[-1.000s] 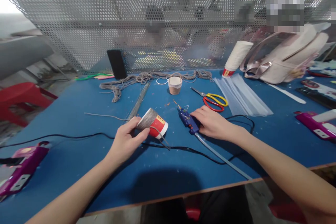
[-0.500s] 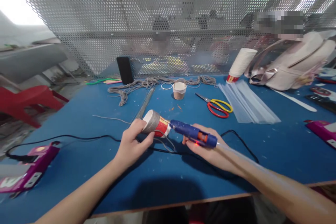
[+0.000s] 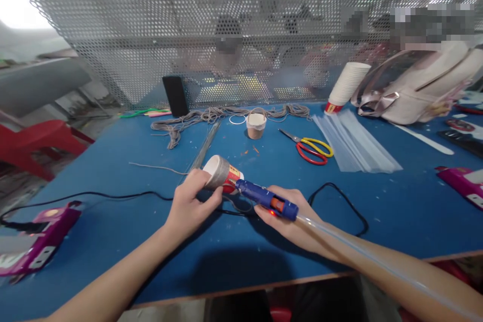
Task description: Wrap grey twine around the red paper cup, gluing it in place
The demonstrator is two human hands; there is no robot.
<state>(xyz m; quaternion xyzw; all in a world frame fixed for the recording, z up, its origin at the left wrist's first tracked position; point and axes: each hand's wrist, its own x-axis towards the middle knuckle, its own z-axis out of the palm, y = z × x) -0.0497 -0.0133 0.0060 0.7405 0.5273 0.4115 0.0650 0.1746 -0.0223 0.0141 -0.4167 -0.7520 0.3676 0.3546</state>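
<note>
Left hand (image 3: 194,201) grasps a paper cup (image 3: 234,177), thumb and fingers closed on it near the open end. Cup lies tilted on its side just above the blue table (image 3: 151,256), mouth toward upper left; gray cord (image 3: 222,173) wound around the mouth half, red and yellow print showing on the rest. A loose end of cord hangs by the cup's underside.

Right hand (image 3: 298,221) clenched around a blue glue gun (image 3: 260,196), small red light lit beneath. Nozzle points left, at the printed side of the cup close to the cord edge; contact cannot be told. Clear glue stick (image 3: 350,246) runs from the back of the gun, over the forearm.

Beyond the hands: small brown bucket-like cup (image 3: 255,131) with looped handle, white ring (image 3: 237,119) beside it, tangled gray cord (image 3: 206,116) behind. Scissors (image 3: 309,150), red and yellow handles, blades open only slightly if at all. Right of them, translucent strips (image 3: 356,146), a leaning stack of paper cups (image 3: 346,85), a pale backpack (image 3: 418,90). Black phone (image 3: 175,96) props against the perforated screen (image 3: 151,20). Purple power strip (image 3: 49,239) at far left, black cable (image 3: 113,195) running from it.
</note>
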